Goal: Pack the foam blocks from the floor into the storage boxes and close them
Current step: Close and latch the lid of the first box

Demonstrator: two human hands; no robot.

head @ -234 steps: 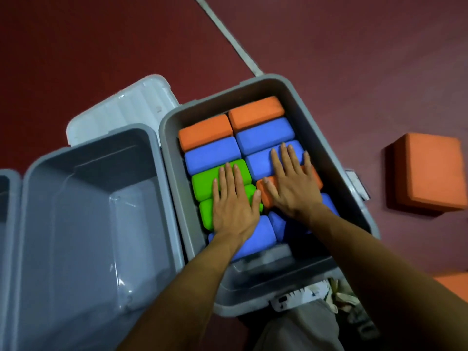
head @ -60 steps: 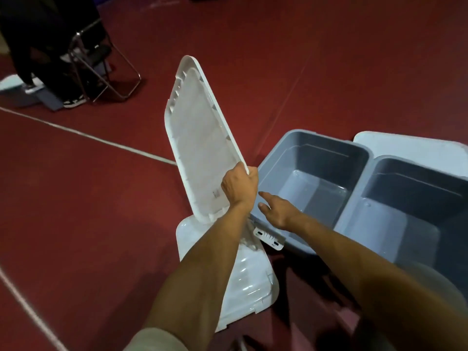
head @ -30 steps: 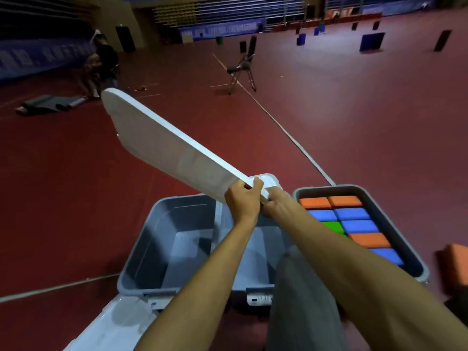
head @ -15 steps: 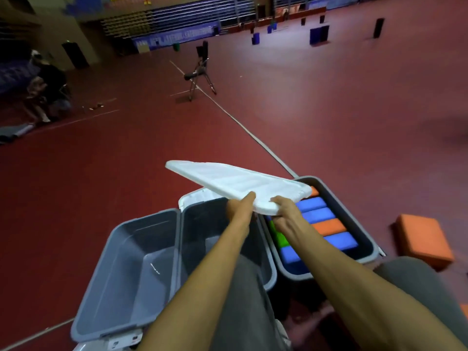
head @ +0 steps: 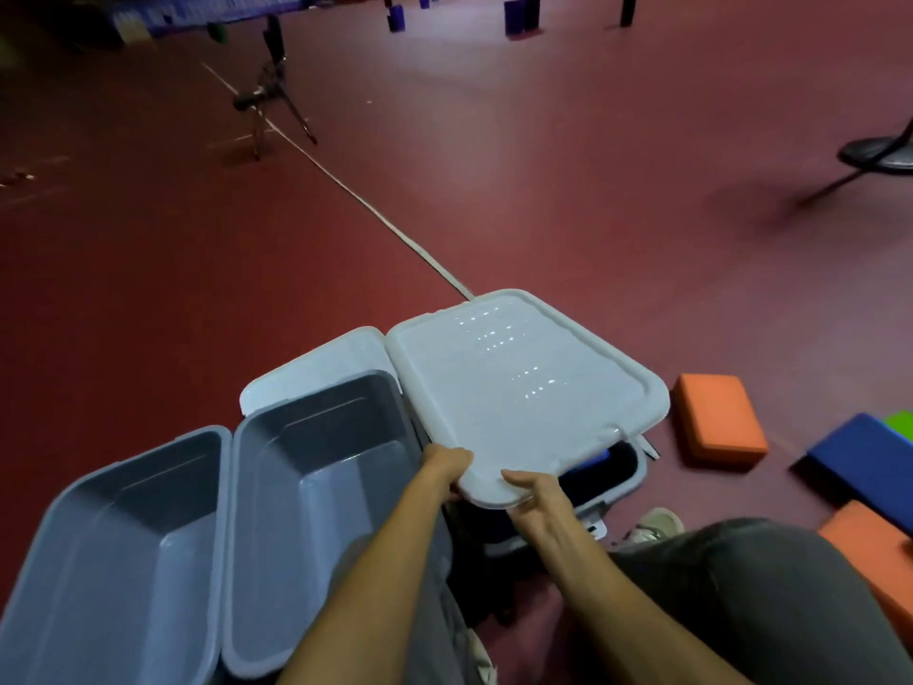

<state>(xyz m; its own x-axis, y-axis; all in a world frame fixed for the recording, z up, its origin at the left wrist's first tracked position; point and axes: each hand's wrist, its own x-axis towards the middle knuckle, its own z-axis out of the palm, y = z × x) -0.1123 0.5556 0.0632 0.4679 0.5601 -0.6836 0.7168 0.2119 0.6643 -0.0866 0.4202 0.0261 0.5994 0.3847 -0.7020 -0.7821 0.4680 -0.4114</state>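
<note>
My left grip [head: 447, 467] and right grip [head: 538, 496] both pinch the near edge of the lid [head: 514, 388], which lies askew over the packed box [head: 630, 482], its near end raised. Pressed down crooked, it may miss the rim or jam on a foam block [head: 590, 461]. Half a second ago it hung tilted in the air, with most blocks showing.
</note>
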